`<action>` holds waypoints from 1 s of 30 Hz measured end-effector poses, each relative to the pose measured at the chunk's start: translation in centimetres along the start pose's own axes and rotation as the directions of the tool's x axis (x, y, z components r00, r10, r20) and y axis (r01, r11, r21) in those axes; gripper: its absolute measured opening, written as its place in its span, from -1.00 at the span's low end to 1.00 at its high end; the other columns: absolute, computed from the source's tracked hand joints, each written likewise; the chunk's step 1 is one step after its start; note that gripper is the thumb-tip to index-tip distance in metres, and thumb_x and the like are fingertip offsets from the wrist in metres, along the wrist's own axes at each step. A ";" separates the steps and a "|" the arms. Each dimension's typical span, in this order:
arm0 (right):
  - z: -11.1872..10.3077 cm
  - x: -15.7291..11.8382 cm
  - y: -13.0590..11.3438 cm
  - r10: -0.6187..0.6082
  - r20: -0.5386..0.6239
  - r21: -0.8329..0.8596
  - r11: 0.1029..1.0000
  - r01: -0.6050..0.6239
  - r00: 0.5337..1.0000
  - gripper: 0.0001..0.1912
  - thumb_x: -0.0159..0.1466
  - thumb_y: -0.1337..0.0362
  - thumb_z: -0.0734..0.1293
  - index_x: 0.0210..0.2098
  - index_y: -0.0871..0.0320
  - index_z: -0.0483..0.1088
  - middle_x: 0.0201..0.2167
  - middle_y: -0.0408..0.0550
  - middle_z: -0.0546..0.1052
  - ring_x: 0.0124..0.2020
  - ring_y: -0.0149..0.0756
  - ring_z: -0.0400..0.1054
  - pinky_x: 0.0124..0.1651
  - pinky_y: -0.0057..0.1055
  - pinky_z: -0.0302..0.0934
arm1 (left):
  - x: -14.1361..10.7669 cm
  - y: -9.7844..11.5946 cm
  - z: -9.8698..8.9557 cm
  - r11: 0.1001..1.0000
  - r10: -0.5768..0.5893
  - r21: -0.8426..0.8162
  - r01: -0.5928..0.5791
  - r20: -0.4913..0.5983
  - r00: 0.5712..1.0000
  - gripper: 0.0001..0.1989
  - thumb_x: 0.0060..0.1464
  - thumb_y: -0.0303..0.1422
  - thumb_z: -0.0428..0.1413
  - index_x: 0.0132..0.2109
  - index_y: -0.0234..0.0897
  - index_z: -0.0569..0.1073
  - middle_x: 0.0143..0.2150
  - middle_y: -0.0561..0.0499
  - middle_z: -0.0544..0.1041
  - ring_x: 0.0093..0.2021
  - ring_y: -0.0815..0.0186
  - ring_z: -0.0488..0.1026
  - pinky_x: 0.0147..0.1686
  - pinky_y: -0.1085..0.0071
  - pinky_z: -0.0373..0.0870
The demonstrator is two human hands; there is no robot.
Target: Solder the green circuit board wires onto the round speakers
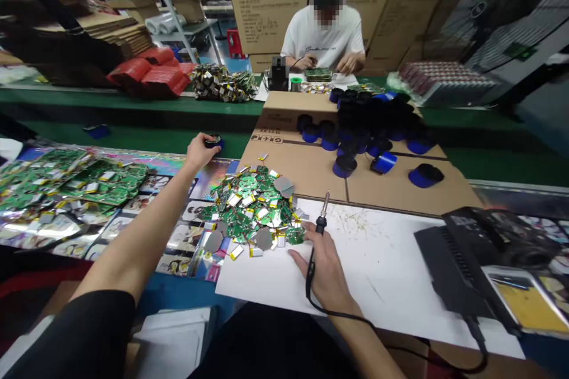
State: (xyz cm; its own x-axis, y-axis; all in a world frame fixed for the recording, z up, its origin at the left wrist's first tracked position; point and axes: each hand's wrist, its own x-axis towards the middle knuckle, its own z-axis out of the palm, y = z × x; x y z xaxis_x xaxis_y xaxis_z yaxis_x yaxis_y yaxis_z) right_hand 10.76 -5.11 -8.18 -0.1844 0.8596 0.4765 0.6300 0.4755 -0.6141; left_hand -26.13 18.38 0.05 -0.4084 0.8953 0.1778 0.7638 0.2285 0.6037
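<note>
Lying in the fingers of the left hand (202,152), a small round blue and black thing (215,142) is pinched at the near edge of the green belt (164,136). It cannot be told whether the belt is touched by it. In the right hand (328,266) a soldering iron (320,226) is held like a pen, with its tip pointed up and away, and its black cord is draped across the wrist. Just beside that hand, a big heap of green boards (249,213) with silver batteries is piled, partly on a white sheet (368,260). Little wire bits (353,219) are scattered on the sheet. Behind it, many blue and black rings (344,166) are spread on brown cardboard (293,160). More boards (106,180) are stacked at the left, and a black box (457,266) is set at the right. Across the belt, another person (320,32) is seen with both hands near a stack of boards (318,74)
</note>
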 end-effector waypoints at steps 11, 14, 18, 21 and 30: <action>-0.7 -0.6 1.1 0.034 -0.176 0.062 0.998 -0.023 0.984 -0.70 0.40 0.40 0.38 0.07 0.04 0.31 0.12 0.15 0.58 0.12 -0.05 0.59 0.09 -0.04 0.59 | -8.2 13.0 5.1 0.788 0.598 -0.363 -0.497 0.256 0.760 -0.70 0.28 -0.29 0.14 0.11 -0.24 0.49 0.15 -0.13 0.58 0.17 0.10 0.54 0.20 0.15 0.50; -3.4 -1.8 2.4 0.054 -0.304 0.052 0.998 -0.040 0.951 -0.62 0.36 0.38 0.43 0.09 0.05 0.30 0.13 0.16 0.59 0.15 -0.04 0.60 0.13 0.00 0.58 | -11.3 18.5 9.2 0.669 0.736 -0.384 -0.637 0.465 0.492 -0.54 0.24 -0.29 0.26 0.25 -0.21 0.43 0.28 -0.13 0.53 0.25 0.12 0.50 0.27 0.23 0.44; -6.5 -2.8 3.4 0.068 -0.378 0.084 0.996 -0.039 0.923 -0.52 0.30 0.42 0.48 0.12 0.06 0.27 0.16 0.19 0.57 0.22 -0.03 0.58 0.22 0.07 0.55 | -12.7 23.2 13.3 0.675 0.717 -0.335 -0.657 0.507 0.478 -0.56 0.08 -0.27 0.40 0.06 -0.28 0.50 0.09 -0.19 0.57 0.09 0.01 0.55 0.07 0.22 0.50; -7.9 -3.0 3.7 0.106 -0.397 0.169 0.985 -0.041 0.912 -0.47 0.29 0.46 0.49 0.14 0.05 0.26 0.17 0.18 0.53 0.25 -0.06 0.56 0.22 0.03 0.56 | -13.0 23.7 13.3 0.680 0.705 -0.299 -0.670 0.519 0.483 -0.73 0.12 -0.30 0.36 -0.12 -0.28 0.48 -0.10 -0.14 0.58 -0.07 0.02 0.56 -0.12 0.27 0.44; -9.0 -1.5 3.7 0.157 -0.417 0.311 0.950 -0.022 0.895 -0.41 0.26 0.53 0.49 0.16 0.00 0.28 0.13 0.07 0.50 0.28 -0.11 0.53 0.28 -0.04 0.53 | -22.3 15.5 5.6 0.542 0.711 -0.314 -0.779 0.666 0.226 -0.69 0.12 -0.26 0.42 -0.16 -0.24 0.46 -0.03 -0.09 0.59 -0.01 0.03 0.57 -0.08 0.25 0.44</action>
State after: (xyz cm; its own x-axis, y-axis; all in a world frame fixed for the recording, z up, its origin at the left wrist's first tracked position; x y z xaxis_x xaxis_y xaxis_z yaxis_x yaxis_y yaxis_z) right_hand 20.18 -6.33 -5.53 0.2485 0.7661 0.5927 0.3682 0.4913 -0.7894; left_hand -2.41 4.11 1.12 0.7833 0.6198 -0.0480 0.5754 -0.6938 0.4331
